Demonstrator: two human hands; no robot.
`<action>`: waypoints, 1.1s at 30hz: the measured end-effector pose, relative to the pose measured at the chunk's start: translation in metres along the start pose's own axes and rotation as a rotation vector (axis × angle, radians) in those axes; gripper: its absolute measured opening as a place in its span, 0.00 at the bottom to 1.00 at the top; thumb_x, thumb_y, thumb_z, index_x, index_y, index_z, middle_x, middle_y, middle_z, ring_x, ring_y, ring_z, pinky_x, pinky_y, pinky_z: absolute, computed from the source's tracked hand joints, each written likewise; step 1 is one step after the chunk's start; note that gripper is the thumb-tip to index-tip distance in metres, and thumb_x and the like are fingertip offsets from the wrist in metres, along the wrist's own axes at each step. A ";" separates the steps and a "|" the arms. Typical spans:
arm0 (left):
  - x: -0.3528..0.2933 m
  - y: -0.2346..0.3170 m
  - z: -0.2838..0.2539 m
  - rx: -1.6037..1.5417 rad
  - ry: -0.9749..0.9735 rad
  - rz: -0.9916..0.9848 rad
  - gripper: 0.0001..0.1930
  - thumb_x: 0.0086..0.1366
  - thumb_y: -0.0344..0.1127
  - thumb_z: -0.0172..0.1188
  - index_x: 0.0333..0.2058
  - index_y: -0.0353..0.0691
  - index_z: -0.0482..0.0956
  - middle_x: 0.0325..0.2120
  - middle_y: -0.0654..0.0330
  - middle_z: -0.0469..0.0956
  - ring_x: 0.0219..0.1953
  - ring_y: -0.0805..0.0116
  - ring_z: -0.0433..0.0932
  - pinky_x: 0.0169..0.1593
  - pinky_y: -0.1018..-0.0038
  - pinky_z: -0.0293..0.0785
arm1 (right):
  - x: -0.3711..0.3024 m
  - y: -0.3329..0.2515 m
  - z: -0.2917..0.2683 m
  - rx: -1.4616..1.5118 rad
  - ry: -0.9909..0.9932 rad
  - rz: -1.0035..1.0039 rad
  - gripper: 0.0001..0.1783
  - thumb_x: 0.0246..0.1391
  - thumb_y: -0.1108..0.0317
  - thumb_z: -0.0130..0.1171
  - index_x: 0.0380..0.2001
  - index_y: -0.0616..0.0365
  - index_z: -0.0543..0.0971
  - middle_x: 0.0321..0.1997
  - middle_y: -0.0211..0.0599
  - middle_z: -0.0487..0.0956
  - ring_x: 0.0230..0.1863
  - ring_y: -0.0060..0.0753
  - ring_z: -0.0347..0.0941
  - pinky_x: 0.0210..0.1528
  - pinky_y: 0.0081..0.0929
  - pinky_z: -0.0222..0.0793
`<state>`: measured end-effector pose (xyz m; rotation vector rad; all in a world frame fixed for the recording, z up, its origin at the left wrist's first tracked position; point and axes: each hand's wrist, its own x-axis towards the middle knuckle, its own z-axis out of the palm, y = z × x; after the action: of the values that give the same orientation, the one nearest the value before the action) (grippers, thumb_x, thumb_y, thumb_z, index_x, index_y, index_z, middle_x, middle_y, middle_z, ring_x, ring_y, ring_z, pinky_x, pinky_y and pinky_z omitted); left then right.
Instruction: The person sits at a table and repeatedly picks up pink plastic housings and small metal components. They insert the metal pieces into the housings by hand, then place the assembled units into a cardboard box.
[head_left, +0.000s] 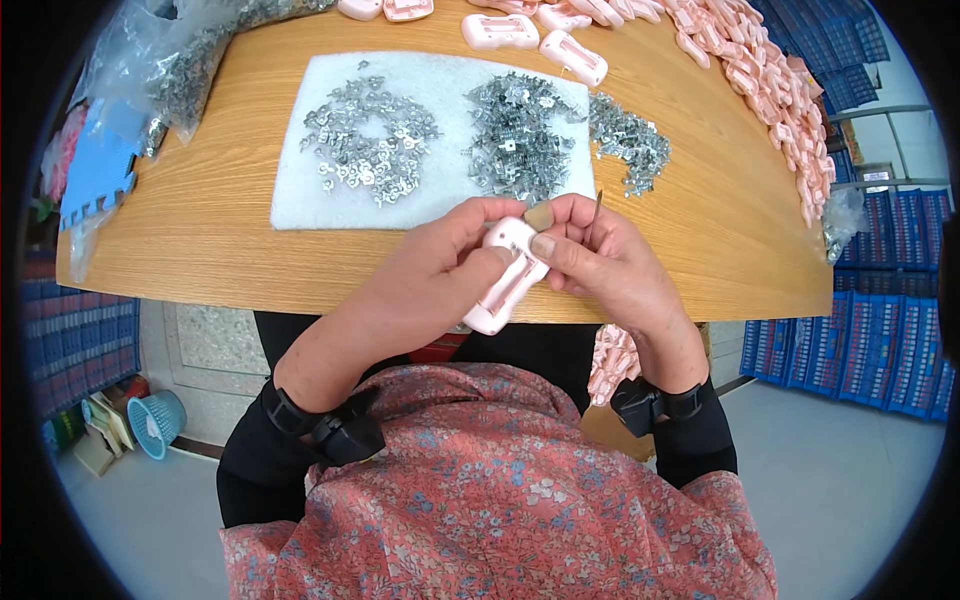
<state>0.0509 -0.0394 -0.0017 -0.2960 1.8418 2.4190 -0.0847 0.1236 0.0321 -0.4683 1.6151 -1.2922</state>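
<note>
My left hand (435, 270) grips a pink plastic housing (507, 278) over the near edge of the wooden table (210, 240). My right hand (600, 255) presses its thumb on the housing's top and also holds a thin metal needle-like tool (595, 212) upright between its fingers. A bandaged fingertip rests at the housing's upper end. Just beyond the hands lies a white foam pad (300, 200) carrying two heaps of small metal parts (368, 145), the right heap (515, 135) darker and denser.
A third heap of metal clips (630, 140) lies right of the pad. Pink housings (770, 90) line the table's right rim and far edge. A plastic bag of metal parts (185, 70) sits far left. Blue crates (860, 340) stand right; a blue basket (158, 420) lower left.
</note>
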 end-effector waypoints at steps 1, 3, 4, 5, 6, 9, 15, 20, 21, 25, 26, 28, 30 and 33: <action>0.001 0.000 -0.001 0.134 0.012 0.051 0.21 0.71 0.30 0.47 0.61 0.36 0.66 0.38 0.60 0.78 0.36 0.77 0.78 0.38 0.79 0.76 | 0.000 0.002 -0.001 -0.011 -0.003 -0.006 0.12 0.62 0.66 0.61 0.43 0.60 0.74 0.32 0.23 0.76 0.28 0.10 0.67 0.31 0.11 0.64; 0.001 0.000 -0.001 0.190 -0.009 0.040 0.20 0.70 0.29 0.48 0.60 0.35 0.67 0.37 0.62 0.78 0.36 0.79 0.76 0.39 0.80 0.74 | 0.000 0.003 -0.001 -0.033 -0.007 -0.007 0.11 0.61 0.66 0.61 0.43 0.61 0.74 0.32 0.22 0.76 0.28 0.10 0.67 0.30 0.11 0.63; 0.000 0.001 -0.001 0.218 -0.018 0.033 0.20 0.70 0.29 0.49 0.59 0.34 0.68 0.37 0.63 0.77 0.36 0.81 0.75 0.40 0.80 0.73 | -0.001 0.002 0.000 -0.043 -0.009 -0.003 0.11 0.61 0.66 0.61 0.42 0.61 0.74 0.32 0.22 0.76 0.27 0.10 0.66 0.30 0.11 0.63; 0.000 0.002 -0.001 0.242 -0.016 0.021 0.20 0.70 0.29 0.48 0.59 0.34 0.68 0.37 0.64 0.77 0.36 0.80 0.75 0.40 0.80 0.73 | -0.002 0.002 0.000 -0.053 -0.010 0.002 0.11 0.61 0.67 0.61 0.42 0.61 0.75 0.32 0.22 0.76 0.27 0.10 0.66 0.30 0.11 0.63; 0.001 0.003 0.000 0.267 -0.016 0.009 0.19 0.70 0.29 0.48 0.59 0.34 0.68 0.37 0.64 0.77 0.36 0.80 0.75 0.40 0.80 0.73 | -0.002 0.003 0.001 -0.055 -0.008 -0.008 0.11 0.61 0.66 0.61 0.42 0.61 0.75 0.31 0.22 0.76 0.27 0.10 0.66 0.30 0.11 0.63; 0.000 0.008 0.001 0.404 -0.008 0.050 0.19 0.71 0.29 0.46 0.59 0.33 0.67 0.37 0.62 0.78 0.36 0.80 0.75 0.40 0.81 0.73 | -0.005 0.002 0.005 -0.030 0.008 -0.028 0.11 0.62 0.66 0.61 0.43 0.61 0.75 0.31 0.22 0.76 0.27 0.10 0.66 0.30 0.12 0.63; -0.002 0.001 -0.008 -0.437 -0.062 -0.042 0.17 0.73 0.34 0.44 0.57 0.36 0.67 0.31 0.64 0.72 0.26 0.77 0.70 0.29 0.80 0.67 | -0.010 -0.006 0.011 0.102 0.040 -0.182 0.14 0.63 0.68 0.59 0.48 0.63 0.75 0.30 0.21 0.74 0.28 0.09 0.66 0.30 0.11 0.63; -0.007 0.003 -0.012 -0.898 -0.159 -0.180 0.22 0.73 0.43 0.47 0.59 0.36 0.65 0.29 0.66 0.65 0.22 0.79 0.61 0.22 0.83 0.55 | 0.004 0.005 0.015 -0.004 0.081 -0.388 0.20 0.59 0.72 0.62 0.54 0.62 0.74 0.27 0.18 0.69 0.27 0.08 0.63 0.31 0.11 0.62; -0.008 -0.001 -0.012 -0.932 -0.183 -0.174 0.23 0.73 0.44 0.47 0.59 0.36 0.65 0.29 0.65 0.65 0.22 0.80 0.61 0.22 0.83 0.55 | 0.005 0.004 0.016 -0.035 0.072 -0.388 0.20 0.59 0.72 0.63 0.54 0.62 0.74 0.26 0.17 0.68 0.27 0.09 0.62 0.31 0.12 0.62; -0.007 -0.006 -0.013 -1.012 -0.247 -0.186 0.25 0.72 0.48 0.49 0.59 0.37 0.65 0.30 0.64 0.65 0.21 0.80 0.60 0.21 0.84 0.54 | 0.009 0.002 0.017 -0.110 0.056 -0.451 0.17 0.56 0.72 0.65 0.49 0.62 0.78 0.21 0.16 0.63 0.24 0.11 0.57 0.29 0.14 0.60; -0.006 -0.005 -0.012 -1.017 -0.253 -0.198 0.25 0.72 0.49 0.49 0.59 0.36 0.66 0.30 0.63 0.65 0.20 0.81 0.60 0.21 0.84 0.53 | 0.010 0.002 0.017 -0.117 0.056 -0.482 0.16 0.56 0.71 0.65 0.47 0.62 0.79 0.20 0.16 0.62 0.24 0.11 0.56 0.28 0.15 0.59; -0.007 -0.007 -0.011 -1.030 -0.280 -0.182 0.24 0.72 0.49 0.48 0.57 0.36 0.66 0.30 0.63 0.65 0.20 0.81 0.60 0.21 0.84 0.53 | 0.009 -0.001 0.015 -0.214 0.068 -0.454 0.13 0.55 0.69 0.66 0.43 0.62 0.81 0.19 0.17 0.62 0.23 0.12 0.56 0.27 0.16 0.58; -0.008 -0.008 -0.012 -1.011 -0.302 -0.194 0.22 0.72 0.48 0.48 0.55 0.37 0.67 0.29 0.63 0.66 0.19 0.81 0.60 0.21 0.84 0.54 | 0.009 -0.008 0.014 -0.274 0.056 -0.376 0.11 0.54 0.70 0.68 0.40 0.62 0.81 0.20 0.16 0.63 0.24 0.11 0.56 0.28 0.15 0.59; -0.010 -0.007 -0.013 -0.931 -0.321 -0.228 0.19 0.72 0.46 0.47 0.52 0.38 0.68 0.28 0.65 0.66 0.19 0.80 0.59 0.21 0.83 0.54 | 0.007 -0.012 0.010 -0.305 0.016 -0.261 0.11 0.52 0.70 0.69 0.37 0.62 0.81 0.22 0.15 0.66 0.25 0.10 0.58 0.28 0.14 0.60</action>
<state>0.0631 -0.0494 -0.0098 -0.1365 0.4455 2.7525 -0.0830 0.1088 0.0404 -0.8820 1.8192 -1.2412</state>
